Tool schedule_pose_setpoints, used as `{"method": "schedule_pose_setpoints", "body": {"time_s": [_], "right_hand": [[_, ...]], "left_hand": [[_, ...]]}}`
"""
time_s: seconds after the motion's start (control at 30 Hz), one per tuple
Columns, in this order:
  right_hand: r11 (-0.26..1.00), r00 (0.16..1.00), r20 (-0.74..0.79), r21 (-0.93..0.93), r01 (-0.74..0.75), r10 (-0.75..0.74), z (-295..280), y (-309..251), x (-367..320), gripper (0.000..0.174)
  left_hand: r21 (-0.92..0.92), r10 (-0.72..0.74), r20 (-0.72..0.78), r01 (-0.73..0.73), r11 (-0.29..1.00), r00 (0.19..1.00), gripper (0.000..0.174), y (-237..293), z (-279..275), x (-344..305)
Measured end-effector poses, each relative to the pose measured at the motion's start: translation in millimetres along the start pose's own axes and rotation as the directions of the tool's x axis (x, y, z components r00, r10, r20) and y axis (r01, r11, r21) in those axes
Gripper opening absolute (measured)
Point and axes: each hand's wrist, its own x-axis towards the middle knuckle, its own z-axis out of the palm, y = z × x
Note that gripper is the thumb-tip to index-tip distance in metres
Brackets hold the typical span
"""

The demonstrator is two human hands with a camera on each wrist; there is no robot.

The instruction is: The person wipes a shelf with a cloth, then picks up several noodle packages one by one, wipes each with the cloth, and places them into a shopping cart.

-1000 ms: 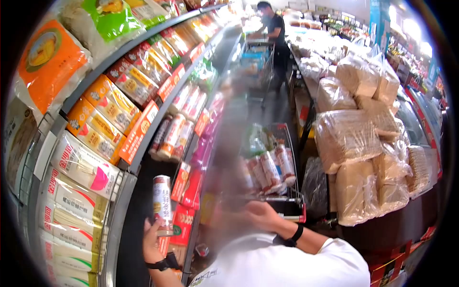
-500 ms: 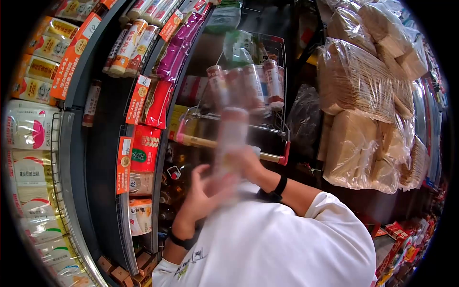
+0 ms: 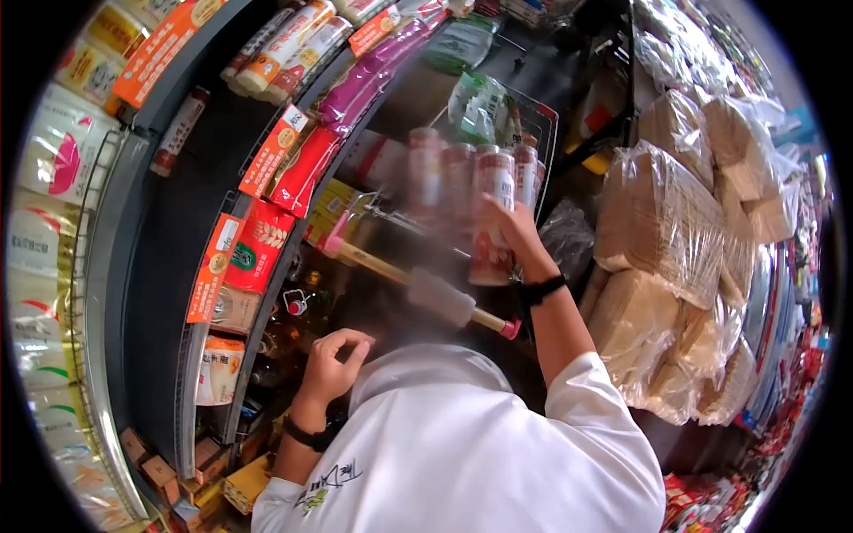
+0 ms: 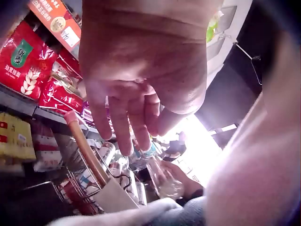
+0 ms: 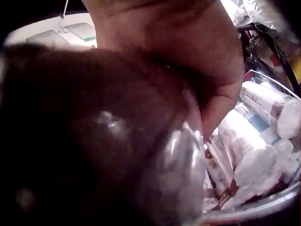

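Note:
My right hand (image 3: 514,229) grips a cylindrical pack of dried noodles (image 3: 491,258), white-labelled with reddish-brown ends, over the shopping cart (image 3: 553,133). Several similar noodle packs (image 3: 425,173) stand in a row in the cart, just beyond that hand. In the right wrist view the held pack (image 5: 108,127) is large and dark below the palm, with packs in the cart (image 5: 249,150) at the right. Empty and loosely curled, my left hand (image 3: 336,366) hangs beside the shelf, near the white shirt. Its relaxed fingers (image 4: 124,117) point toward the cart in the left wrist view.
The cart's handle (image 3: 378,265) crosses in front of the body. On the left, a shelf holds red noodle packs (image 3: 258,244), purple packs (image 3: 360,75) and one lying cylindrical pack (image 3: 180,131). Bagged tan goods (image 3: 662,213) are stacked on the right. A green bag (image 3: 475,107) sits in the cart.
The noodle pack has gone from my left hand at the shelf to my right hand, then forward over the cart. My left hand has drawn back empty, and the head view has turned down.

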Motion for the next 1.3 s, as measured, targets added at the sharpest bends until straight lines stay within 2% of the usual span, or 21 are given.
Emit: {"method": "schedule_pose_setpoints", "body": {"time_s": [0.13,0.2,0.23,0.3,0.33,0.37,0.43,0.5,0.53,0.6,0.67,0.7,0.73,0.77,0.8,0.83,0.87,0.9,0.97,1.1,1.3], "right_hand": [[0.993,0.997,0.054,-0.098,0.059,-0.054,27,-7,78,0.043],[0.975,0.994,0.083,-0.205,0.087,-0.071,36,5,105,0.049],[0.912,0.989,0.116,-0.390,0.130,-0.091,36,18,112,0.057],[0.673,0.975,0.180,-0.706,0.220,-0.130,36,46,125,0.074],[0.539,0.960,0.253,-0.795,0.277,-0.119,42,43,124,0.059],[0.392,0.940,0.325,-0.854,0.340,-0.107,49,39,124,0.046],[0.271,0.864,0.324,-0.855,0.441,-0.385,39,69,142,0.042],[0.385,0.969,0.141,-0.898,0.211,-0.204,56,49,119,0.041],[0.452,0.980,0.163,-0.869,0.199,-0.117,59,42,111,0.048],[0.505,0.987,0.154,-0.856,0.107,0.052,66,27,92,0.053],[0.662,0.973,0.230,-0.725,0.189,-0.026,75,14,67,0.050],[0.798,0.978,0.199,-0.577,0.174,-0.070,90,-5,36,0.045],[0.815,0.940,0.215,-0.471,0.338,-0.265,83,30,45,0.039],[0.874,0.954,0.167,-0.385,0.295,-0.249,88,22,25,0.037],[0.890,0.948,0.155,-0.330,0.314,-0.277,92,9,0,0.036],[0.900,0.938,0.202,-0.283,0.333,-0.283,91,-6,-20,0.035],[0.963,0.950,0.198,-0.065,0.260,-0.243,98,-30,-52,0.036],[0.983,0.972,0.193,-0.103,0.154,-0.132,97,-59,-79,0.038],[0.986,0.985,0.135,-0.114,0.119,-0.103,97,-93,-119,0.039],[0.960,0.962,0.166,-0.140,0.241,-0.217,86,-145,-177,0.041],[0.924,0.924,-0.032,-0.057,0.378,-0.380,68,-146,-218,0.042]], "left_hand": [[-0.111,-0.063,-0.046,0.058,0.992,0.997,0.010,11,-18,-12],[-0.110,-0.198,0.023,0.200,0.974,0.980,0.010,1,-30,-18],[-0.095,-0.272,0.054,0.276,0.957,0.961,0.011,-8,-41,-22],[0.089,-0.209,0.016,0.207,0.974,0.978,0.011,-18,-51,-22],[0.145,-0.190,0.014,0.186,0.972,0.982,0.014,-23,-57,-22],[0.058,-0.166,0.007,0.165,0.985,0.986,0.017,-21,-66,-19],[0.101,-0.146,-0.026,0.148,0.984,0.989,0.020,-33,-81,-14],[0.101,-0.148,-0.137,0.162,0.982,0.980,0.021,-39,-103,-6],[0.053,-0.143,-0.182,0.155,0.987,0.973,0.017,-57,-116,1],[-0.221,-0.144,-0.158,0.107,0.970,0.977,0.010,-76,-145,15],[-0.528,-0.190,-0.117,0.101,0.843,0.975,0.010,-58,-169,40],[-0.563,-0.182,-0.132,0.078,0.823,0.974,0.010,-57,-179,52],[-0.706,-0.171,-0.159,0.009,0.708,0.972,0.009,-50,-185,66],[-0.821,-0.157,-0.181,-0.061,0.568,0.971,0.008,-43,-193,82],[-0.815,-0.155,-0.232,-0.105,0.570,0.960,0.013,-56,-205,103],[-0.937,-0.191,-0.259,-0.199,0.288,0.947,0.021,-52,-216,123],[-0.930,-0.201,-0.359,-0.331,0.160,0.911,0.024,-53,-231,146],[-0.893,-0.233,-0.443,-0.449,0.028,0.866,0.026,-61,-249,168],[-0.834,-0.385,-0.474,-0.544,-0.091,0.791,0.025,-121,-295,222],[-0.777,-0.402,-0.595,-0.626,0.064,0.696,0.023,-145,-339,266],[-0.787,-0.410,-0.613,-0.568,0.240,0.675,0.023,-148,-372,301]]}}
